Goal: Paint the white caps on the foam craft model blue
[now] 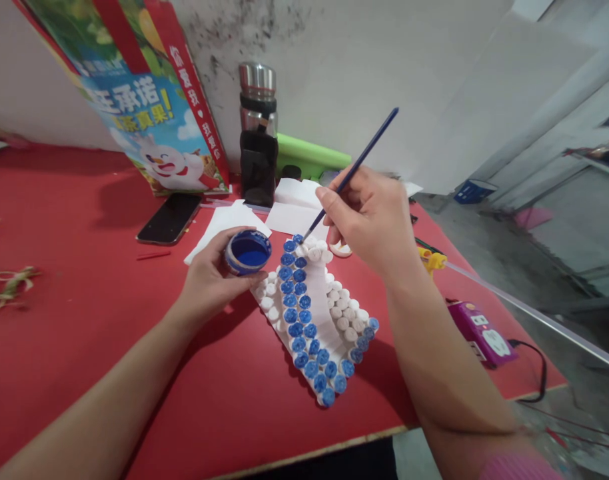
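My left hand (pixel 212 273) is wrapped round a small open jar of blue paint (pixel 248 252), tilted so the paint inside shows. Between the thumb and fingers of my right hand (pixel 367 217) is a slim dark blue paintbrush (pixel 367 150), its tip down at the far end of a white craft piece (pixel 320 293). Rows of small rolled paper coils cover that piece. Coils along its left curve and near edge are blue, while white coils (pixel 347 310) fill the right side and others sit at the left edge. The brush tip appears to touch a coil beside the blue ones.
Behind the craft piece lie white paper sheets (pixel 294 207), a black phone (pixel 169 219) and a dark bottle (pixel 258 133). A printed bag (pixel 154 120) stands back left. At right are a yellow glue-gun-like tool (pixel 433 260) and a purple power socket (pixel 482 333) near the red table's edge.
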A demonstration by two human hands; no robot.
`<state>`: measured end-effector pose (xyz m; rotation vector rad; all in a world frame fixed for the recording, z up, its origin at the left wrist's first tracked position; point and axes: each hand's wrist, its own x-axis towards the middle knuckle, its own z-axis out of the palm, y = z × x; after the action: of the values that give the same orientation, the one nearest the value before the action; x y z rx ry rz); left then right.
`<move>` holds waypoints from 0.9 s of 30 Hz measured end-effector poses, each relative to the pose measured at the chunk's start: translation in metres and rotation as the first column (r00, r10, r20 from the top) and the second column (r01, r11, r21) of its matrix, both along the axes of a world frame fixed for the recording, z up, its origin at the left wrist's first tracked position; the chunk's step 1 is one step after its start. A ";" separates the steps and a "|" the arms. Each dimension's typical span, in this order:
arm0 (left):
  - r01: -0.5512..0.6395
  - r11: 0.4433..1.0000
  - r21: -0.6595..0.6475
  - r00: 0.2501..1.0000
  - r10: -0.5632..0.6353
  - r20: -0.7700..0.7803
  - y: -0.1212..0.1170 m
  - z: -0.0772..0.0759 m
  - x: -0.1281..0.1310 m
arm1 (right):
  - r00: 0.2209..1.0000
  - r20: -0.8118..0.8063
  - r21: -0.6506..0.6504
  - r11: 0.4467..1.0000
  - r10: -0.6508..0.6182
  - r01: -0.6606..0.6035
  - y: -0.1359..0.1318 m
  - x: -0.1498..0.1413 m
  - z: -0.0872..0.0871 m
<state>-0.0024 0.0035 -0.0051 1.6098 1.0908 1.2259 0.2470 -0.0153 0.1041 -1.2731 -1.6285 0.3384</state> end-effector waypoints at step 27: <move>0.012 1.000 -0.018 1.000 -0.012 0.006 0.000 -0.002 -0.002 | 0.993 -0.115 -0.012 1.000 -0.016 0.014 0.011 0.010 -0.009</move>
<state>-0.0040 0.0033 -0.0075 1.5958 1.0847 1.2087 0.2565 -0.0043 0.0946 -1.2512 -1.5209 0.4051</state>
